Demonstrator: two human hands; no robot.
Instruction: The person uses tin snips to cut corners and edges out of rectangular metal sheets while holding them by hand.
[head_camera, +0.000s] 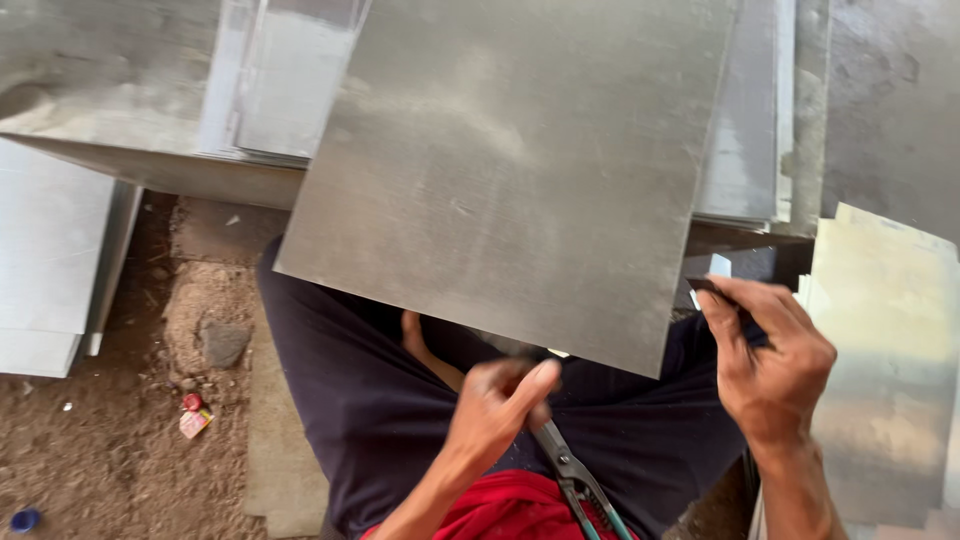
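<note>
A large grey metal sheet lies tilted across my lap, its near edge over my dark trousers. My left hand is closed just below that near edge, around the upper part of a pair of tin snips. The snips' handles, one of them green-tipped, point back toward my body. My right hand is at the sheet's right edge, thumb and fingers pinched together on it near the lower right corner. The snips' blades are hidden under my left hand.
More metal sheets are stacked behind, at the left and at the right. Bare dirt ground at the left holds a stone, a small red scrap and a blue cap.
</note>
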